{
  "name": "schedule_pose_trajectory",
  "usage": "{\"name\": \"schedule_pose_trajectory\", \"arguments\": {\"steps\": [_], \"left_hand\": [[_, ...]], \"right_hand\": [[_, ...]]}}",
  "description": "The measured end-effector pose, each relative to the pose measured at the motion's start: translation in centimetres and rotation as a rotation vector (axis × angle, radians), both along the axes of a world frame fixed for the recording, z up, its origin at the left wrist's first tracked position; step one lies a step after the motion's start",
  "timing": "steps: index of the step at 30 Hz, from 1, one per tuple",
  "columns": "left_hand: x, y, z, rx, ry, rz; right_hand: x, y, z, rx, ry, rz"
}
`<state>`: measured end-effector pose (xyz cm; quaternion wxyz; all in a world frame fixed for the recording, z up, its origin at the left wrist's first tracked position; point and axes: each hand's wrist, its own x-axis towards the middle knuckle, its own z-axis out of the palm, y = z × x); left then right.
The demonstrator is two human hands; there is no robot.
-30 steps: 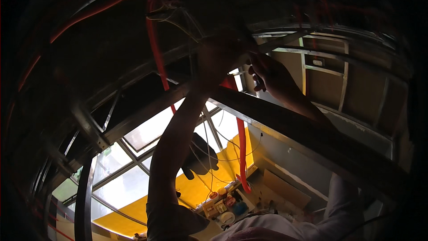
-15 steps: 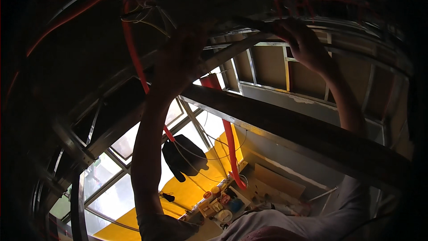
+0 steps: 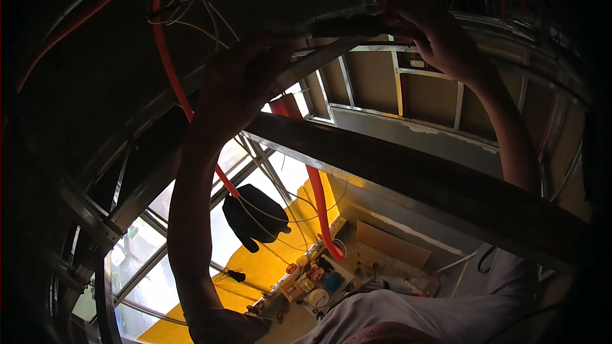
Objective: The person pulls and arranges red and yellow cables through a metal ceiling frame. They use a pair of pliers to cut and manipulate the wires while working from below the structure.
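Observation:
Both my arms reach up among dark metal ceiling framing. My left hand point(image 3: 245, 70) is in deep shadow beside a metal beam, its fingers closed; what they hold is hidden. Higher and to the right, my right hand point(image 3: 426, 28) has its fingers curled around the end of a dark, elongated object point(image 3: 350, 27). That object stretches toward my left hand, but its kind is too dark to tell. A wide metal beam point(image 3: 408, 185) runs below and between my forearms. Left of my left hand hangs a red conduit point(image 3: 167, 57), with loose thin wires point(image 3: 185, 6) near its top.
Another red conduit point(image 3: 319, 210) hangs below the beam, near a dark cloth-like item point(image 3: 256, 213). Far below, a table holds several small items point(image 3: 317, 280) beside a yellow covering point(image 3: 255, 274) and windows point(image 3: 150, 280). Metal studs point(image 3: 398, 89) line the wall behind.
The view has shifted, so the framing and conduits sit a little farther left. Both hands stay raised; the right one appears slightly higher, still at the dark elongated object.

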<state>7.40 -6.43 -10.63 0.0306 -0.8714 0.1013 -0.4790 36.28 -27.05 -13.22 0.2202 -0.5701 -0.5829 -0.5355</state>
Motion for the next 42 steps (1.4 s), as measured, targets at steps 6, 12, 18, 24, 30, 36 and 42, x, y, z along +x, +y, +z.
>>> {"name": "schedule_pose_trajectory", "arguments": {"steps": [6,12,18,24,30,36,42], "left_hand": [[-0.2,-0.8,0.0,-0.073,0.060,-0.030],[-3.3,-4.1,-1.1,0.169,0.040,0.179],[-5.2,-7.7,-2.7,0.512,0.195,0.312],[-5.2,-8.5,-3.2,0.504,0.138,0.176],[-6.2,-8.4,-4.3,0.730,0.097,0.276],[-12.8,-4.5,-6.3,0.633,0.021,0.735],[-8.2,-3.3,-7.4,0.453,-0.170,0.351]], "right_hand": [[-0.1,0.1,0.1,-0.022,0.016,0.083],[-3.0,-2.9,0.7,-0.230,0.201,0.153],[-2.3,-5.7,0.5,-0.346,-0.009,0.129],[-2.4,-8.3,2.2,-0.441,-0.035,0.155],[-2.4,-9.6,2.1,-0.596,0.085,0.187],[9.3,-19.1,-2.3,-0.329,0.747,-0.212],[6.3,-16.5,-5.2,-0.345,0.918,-0.189]]}}
